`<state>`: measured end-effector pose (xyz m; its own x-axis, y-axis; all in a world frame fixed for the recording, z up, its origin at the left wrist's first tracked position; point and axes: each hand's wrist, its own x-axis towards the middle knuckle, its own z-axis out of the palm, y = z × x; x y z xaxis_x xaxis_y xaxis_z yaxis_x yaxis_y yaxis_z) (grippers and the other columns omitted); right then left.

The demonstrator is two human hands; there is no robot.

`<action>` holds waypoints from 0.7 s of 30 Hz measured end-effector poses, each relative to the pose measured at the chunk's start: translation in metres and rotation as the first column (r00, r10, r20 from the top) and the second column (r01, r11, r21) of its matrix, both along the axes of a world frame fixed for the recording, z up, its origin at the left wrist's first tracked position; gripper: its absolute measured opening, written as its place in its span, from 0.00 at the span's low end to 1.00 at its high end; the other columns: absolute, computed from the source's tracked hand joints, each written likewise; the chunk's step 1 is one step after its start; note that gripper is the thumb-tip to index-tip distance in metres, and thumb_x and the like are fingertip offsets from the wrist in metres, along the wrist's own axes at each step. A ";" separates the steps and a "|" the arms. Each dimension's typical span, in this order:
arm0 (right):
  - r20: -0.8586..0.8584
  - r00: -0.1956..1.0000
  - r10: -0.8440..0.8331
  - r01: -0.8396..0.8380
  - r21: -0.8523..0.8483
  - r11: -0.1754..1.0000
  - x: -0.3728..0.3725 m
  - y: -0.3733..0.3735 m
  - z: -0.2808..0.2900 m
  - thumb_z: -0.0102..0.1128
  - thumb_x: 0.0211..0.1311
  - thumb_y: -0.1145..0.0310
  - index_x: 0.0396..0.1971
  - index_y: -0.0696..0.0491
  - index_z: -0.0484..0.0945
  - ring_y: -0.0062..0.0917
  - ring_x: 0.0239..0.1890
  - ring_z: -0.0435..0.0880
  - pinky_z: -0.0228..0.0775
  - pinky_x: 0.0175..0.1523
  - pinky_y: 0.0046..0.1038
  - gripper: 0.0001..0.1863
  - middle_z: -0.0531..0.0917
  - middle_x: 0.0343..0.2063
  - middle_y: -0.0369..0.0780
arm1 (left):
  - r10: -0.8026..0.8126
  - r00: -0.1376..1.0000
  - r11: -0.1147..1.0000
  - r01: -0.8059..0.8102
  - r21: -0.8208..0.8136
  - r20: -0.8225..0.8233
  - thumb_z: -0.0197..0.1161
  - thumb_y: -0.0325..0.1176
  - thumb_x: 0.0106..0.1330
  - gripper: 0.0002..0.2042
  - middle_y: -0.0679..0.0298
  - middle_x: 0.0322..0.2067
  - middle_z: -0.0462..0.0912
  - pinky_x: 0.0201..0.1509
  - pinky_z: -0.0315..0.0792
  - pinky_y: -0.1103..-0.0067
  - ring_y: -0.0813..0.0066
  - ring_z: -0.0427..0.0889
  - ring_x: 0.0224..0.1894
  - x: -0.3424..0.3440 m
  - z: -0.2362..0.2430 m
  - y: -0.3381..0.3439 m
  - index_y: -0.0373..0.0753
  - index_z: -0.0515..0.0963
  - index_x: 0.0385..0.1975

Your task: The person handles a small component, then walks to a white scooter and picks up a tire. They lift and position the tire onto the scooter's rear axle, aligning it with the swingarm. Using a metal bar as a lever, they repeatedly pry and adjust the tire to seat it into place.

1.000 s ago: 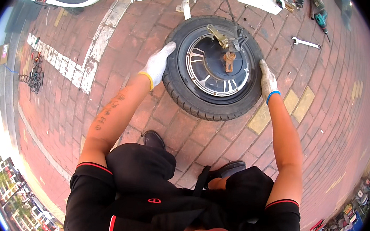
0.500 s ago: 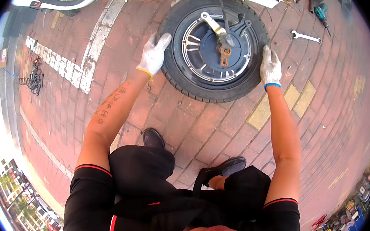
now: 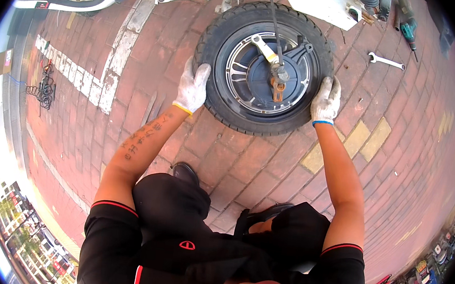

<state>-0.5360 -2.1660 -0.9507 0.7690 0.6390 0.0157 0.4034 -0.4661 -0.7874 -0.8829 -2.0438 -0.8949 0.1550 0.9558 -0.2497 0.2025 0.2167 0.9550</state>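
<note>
- The wheel [image 3: 263, 70] lies straight ahead of the person, above the brick paving [image 3: 236, 162], between the two hands; most of it reaches farther out than they do. Whether its underside rests on the bricks cannot be told.
- The left hand [image 3: 192, 88], gloved with a yellow cuff, clasps the tyre's edge at the wheel's left, lower side, thumb toward the tread and the other fingers partly hidden.
- The right hand [image 3: 326, 100], gloved with a blue cuff, clasps the edge at the lower right, its fingers curved along the rubber. How firmly either hand presses cannot be told.
- The hands stand well apart, roughly level with each other, both touching the tyre; neither is clearly nearer the hub.
- The wheel is round, with no long axis across its face; its axle points roughly up toward the viewer, so the broad hub face shows.
- On that face, a rusty bracket [image 3: 278, 89] sits on the near side of the axle, and a pale metal arm [image 3: 264, 48] slants toward the upper left.
- A dark cable [image 3: 273, 12] runs from the hub away from the person, passing just left of a white panel [image 3: 320, 3].
</note>
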 end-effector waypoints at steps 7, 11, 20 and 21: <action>0.049 0.996 0.076 -0.078 0.032 0.996 0.004 0.008 0.006 0.52 0.77 0.53 0.63 0.64 0.73 0.50 0.61 0.80 0.69 0.67 0.42 0.29 0.81 0.57 0.58 | 0.012 0.936 0.997 0.014 0.071 -0.352 0.58 0.52 0.76 0.37 0.40 0.63 0.77 0.69 0.69 0.66 0.50 0.77 0.66 -0.005 -0.004 -0.012 0.26 0.61 0.71; 0.057 0.992 0.114 -0.115 0.001 0.993 0.007 0.011 0.002 0.51 0.76 0.53 0.63 0.64 0.73 0.53 0.61 0.79 0.68 0.67 0.44 0.30 0.80 0.58 0.59 | 0.004 0.833 0.997 0.038 0.065 -0.553 0.55 0.57 0.75 0.38 0.33 0.59 0.78 0.66 0.72 0.59 0.37 0.77 0.64 -0.006 0.001 -0.014 0.30 0.61 0.72; 0.129 0.968 0.215 -0.217 -0.002 0.976 0.025 0.033 -0.007 0.52 0.76 0.52 0.63 0.63 0.75 0.55 0.59 0.80 0.70 0.66 0.45 0.30 0.82 0.56 0.59 | 0.140 0.686 0.990 -0.089 0.108 -0.714 0.52 0.59 0.75 0.36 0.33 0.52 0.82 0.61 0.74 0.55 0.34 0.80 0.57 0.015 0.017 -0.047 0.32 0.64 0.70; 0.146 0.962 0.231 -0.231 -0.017 0.973 0.024 0.036 -0.007 0.52 0.76 0.52 0.63 0.63 0.75 0.55 0.59 0.80 0.70 0.66 0.45 0.30 0.82 0.55 0.59 | 0.155 0.696 0.988 -0.124 0.096 -0.701 0.52 0.59 0.75 0.37 0.33 0.53 0.81 0.62 0.74 0.55 0.34 0.80 0.57 0.013 0.017 -0.054 0.32 0.63 0.70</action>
<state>-0.5122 -2.1302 -0.9580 0.5895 0.7992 0.1172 0.6109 -0.3462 -0.7120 -0.8695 -2.0978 -0.8776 -0.1869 0.9632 -0.1934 0.7893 0.2644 0.5541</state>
